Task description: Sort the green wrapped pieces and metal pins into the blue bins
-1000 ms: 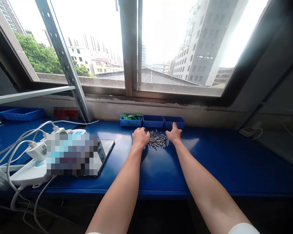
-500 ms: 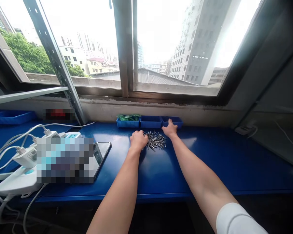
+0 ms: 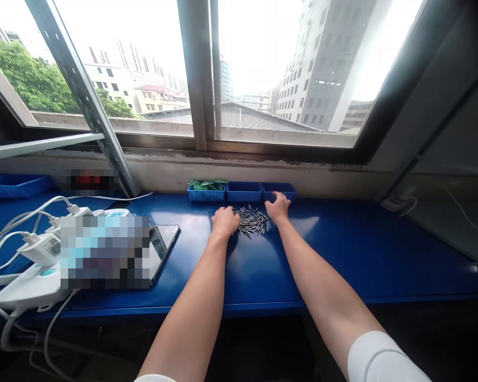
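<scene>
A loose pile of thin dark metal pins (image 3: 252,222) lies on the blue worktop between my hands. My left hand (image 3: 225,222) rests at the pile's left edge, fingers curled downward and thumb side against the pins. What its fingers hold, if anything, is hidden. On the other side, my right hand (image 3: 278,208) is just beyond the pile's right edge, in front of the right blue bin (image 3: 290,190). Its thumb and fingers are apart, and no pin shows between them. The middle blue bin (image 3: 244,191) and the left bin, with green plastic packets (image 3: 207,184), adjoin it.
At the left, a phone (image 3: 165,246) lies near a white power strip (image 3: 27,289) with plugged-in chargers and loose cables. A metal shelf post (image 3: 91,106) stands before the window. Another blue tray (image 3: 19,185) sits at the far left.
My right hand's raised index finger has come down and bent a little. My left hand stays at the pile's edge. The view has tilted slightly downward.
</scene>
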`<state>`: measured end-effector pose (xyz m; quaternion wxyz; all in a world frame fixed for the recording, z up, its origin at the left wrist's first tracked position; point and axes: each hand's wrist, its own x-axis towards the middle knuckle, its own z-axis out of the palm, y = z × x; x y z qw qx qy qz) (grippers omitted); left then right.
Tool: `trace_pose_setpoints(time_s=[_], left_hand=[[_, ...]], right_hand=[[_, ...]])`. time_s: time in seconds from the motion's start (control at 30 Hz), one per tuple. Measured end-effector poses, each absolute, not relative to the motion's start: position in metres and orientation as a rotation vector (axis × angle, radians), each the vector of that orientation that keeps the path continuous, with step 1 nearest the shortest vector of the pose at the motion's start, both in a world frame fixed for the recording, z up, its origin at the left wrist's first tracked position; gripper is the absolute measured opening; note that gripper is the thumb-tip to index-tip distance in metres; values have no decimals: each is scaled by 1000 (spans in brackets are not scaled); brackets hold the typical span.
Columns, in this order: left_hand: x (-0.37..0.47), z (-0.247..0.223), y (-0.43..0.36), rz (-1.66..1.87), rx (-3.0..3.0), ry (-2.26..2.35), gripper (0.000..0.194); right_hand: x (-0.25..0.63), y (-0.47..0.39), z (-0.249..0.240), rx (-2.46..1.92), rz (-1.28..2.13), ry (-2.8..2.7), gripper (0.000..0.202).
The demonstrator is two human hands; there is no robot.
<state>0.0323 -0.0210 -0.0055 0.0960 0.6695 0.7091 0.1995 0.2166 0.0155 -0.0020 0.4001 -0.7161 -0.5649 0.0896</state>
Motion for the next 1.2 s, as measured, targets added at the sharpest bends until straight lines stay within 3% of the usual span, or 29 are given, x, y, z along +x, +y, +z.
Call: trace_pose_setpoints(time_s=[0.13,0.3,0.7,0.87,1.07,1.2], left_hand=[[33,-8,-19,591,1991,2107,42],[33,-11,-18,604,2006,2113,41],[33,-5,-23,717,2027,2096,40],[35,23,-47,687,1963,2101,38],[39,45,-163,1434,1857,1952,33],[35,22,-199,1543,1868,1810,25]], right_hand=[[207,2,0,-1834,453,-1552,23],[188,-12,-7,-1900,420,-1638,15],[185,-21,-16,-1829,355,-1734,16],[187,-30,3,-1881,308,-1725,29],[191,-134,44,-1633,90,-1548,37],[191,-183,27,-1497,124,-1562,27]])
